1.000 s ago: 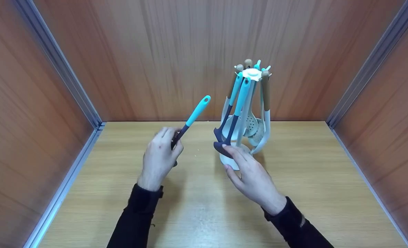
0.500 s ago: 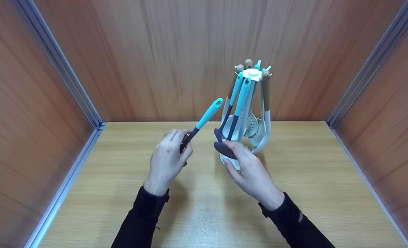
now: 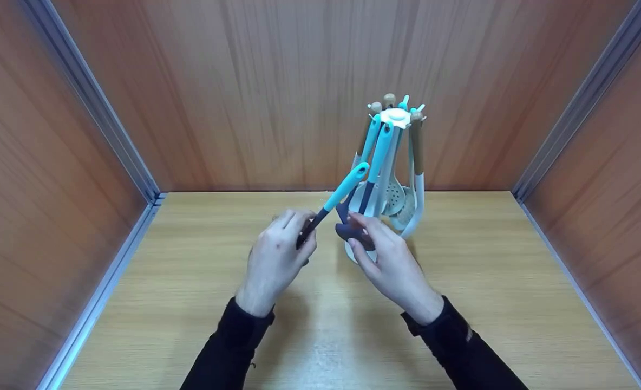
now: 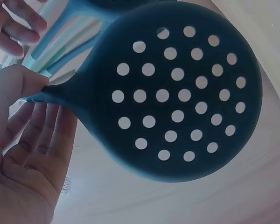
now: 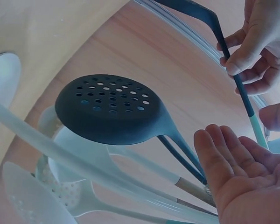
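My left hand (image 3: 282, 254) pinches the dark neck of a skimmer (image 4: 100, 84), whose turquoise handle points up and right. Its flat round head, full of holes, fills much of the left wrist view. A white rotating stand (image 3: 395, 117) holds several kitchen utensils by their handles. Among them hangs a second dark perforated skimmer (image 5: 116, 125) with a deeper head. My right hand (image 3: 391, 265) is beside that hanging skimmer, its fingers extended near the shaft; whether they touch it I cannot tell. The held handle's tip overlaps the hanging utensils in the head view.
Another dark utensil with a turquoise handle (image 3: 371, 138) hangs at the stand's left. White utensils with brown handles (image 3: 417, 146) hang around the back and right. A wooden back wall (image 3: 244, 97) and side walls border the light wooden table (image 3: 190, 271).
My left hand has moved right and slightly toward me with the skimmer, bringing its handle closer to the stand. My right hand has shifted slightly, staying by the hanging skimmer.
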A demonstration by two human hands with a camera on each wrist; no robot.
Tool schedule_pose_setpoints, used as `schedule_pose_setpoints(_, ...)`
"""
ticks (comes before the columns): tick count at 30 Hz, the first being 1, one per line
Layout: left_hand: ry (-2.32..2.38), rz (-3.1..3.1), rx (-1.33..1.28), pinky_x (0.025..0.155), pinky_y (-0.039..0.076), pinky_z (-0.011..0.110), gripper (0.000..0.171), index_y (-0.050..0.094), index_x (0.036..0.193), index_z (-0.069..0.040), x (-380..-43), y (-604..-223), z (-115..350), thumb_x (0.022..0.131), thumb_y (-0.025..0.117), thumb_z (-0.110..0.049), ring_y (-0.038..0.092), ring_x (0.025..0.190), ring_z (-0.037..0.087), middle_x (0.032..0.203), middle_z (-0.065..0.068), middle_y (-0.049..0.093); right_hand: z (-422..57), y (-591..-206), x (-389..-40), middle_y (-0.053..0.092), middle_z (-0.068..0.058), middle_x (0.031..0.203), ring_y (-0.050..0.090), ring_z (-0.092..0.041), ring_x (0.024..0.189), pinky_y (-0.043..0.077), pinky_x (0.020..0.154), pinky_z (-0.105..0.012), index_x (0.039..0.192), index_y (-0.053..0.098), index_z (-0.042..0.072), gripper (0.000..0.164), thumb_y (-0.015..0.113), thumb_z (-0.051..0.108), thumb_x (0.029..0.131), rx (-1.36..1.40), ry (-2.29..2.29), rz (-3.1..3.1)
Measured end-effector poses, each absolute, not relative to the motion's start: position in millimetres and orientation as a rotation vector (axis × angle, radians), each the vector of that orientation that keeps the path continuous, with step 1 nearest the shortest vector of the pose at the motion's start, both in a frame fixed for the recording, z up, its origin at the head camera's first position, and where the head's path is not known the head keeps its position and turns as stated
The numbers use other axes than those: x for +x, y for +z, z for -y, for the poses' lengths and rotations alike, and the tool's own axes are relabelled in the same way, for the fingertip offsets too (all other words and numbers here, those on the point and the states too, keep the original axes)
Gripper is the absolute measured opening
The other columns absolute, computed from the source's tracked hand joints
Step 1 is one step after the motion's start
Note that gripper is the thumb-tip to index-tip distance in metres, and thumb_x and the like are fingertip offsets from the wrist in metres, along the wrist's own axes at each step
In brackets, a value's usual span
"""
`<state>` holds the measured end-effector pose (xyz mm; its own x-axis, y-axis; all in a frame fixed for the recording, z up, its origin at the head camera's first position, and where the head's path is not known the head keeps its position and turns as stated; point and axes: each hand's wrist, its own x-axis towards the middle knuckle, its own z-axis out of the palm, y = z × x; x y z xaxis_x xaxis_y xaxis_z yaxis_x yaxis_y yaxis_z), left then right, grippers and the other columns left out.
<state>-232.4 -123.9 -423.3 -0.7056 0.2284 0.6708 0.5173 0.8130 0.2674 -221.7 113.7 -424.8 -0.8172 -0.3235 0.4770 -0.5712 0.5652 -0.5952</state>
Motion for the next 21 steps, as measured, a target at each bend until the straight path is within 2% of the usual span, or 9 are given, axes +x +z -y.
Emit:
schedule_pose_setpoints(10,-0.586,2.330,-0.610,0.072,0.060,0.022,0.023,0.070,0.120,-0.017,-224.6,-423.6,110.7,0.096,0.072,-0.018,0.066,0.082,0.008,0.099,-0.003,0.071,-109.6,-418.1,-224.8,0.066,-0.011,0.141,0.069,-0.026,0.129,0.061,0.097,-0.038,0.152,0.052,0.015,0.046,0.061,0.022,0.107,0.774,1.209,2.430)
schedule_pose_setpoints(16,-0.588,2.311,-0.648,0.072,0.059,0.020,0.023,0.070,0.120,-0.017,-221.2,-422.5,103.8,0.097,0.072,-0.018,0.066,0.084,0.007,0.100,-0.004,0.071,-106.7,-414.0,-225.2,0.066,-0.004,0.136,0.072,-0.024,0.125,0.061,0.097,-0.029,0.147,0.055,0.017,0.040,0.059,0.024,0.108,0.780,1.242,2.418)
schedule_pose_setpoints(21,-0.593,2.317,-0.671,0.073,0.059,0.020,0.021,0.070,0.120,-0.018,-219.8,-422.9,99.1,0.099,0.071,-0.020,0.065,0.084,0.006,0.101,-0.006,0.070,-104.6,-412.7,-225.7,0.066,-0.001,0.134,0.070,-0.016,0.124,0.060,0.098,-0.025,0.141,0.058,0.015,0.036,0.057,0.029,0.108,0.757,1.246,2.413)
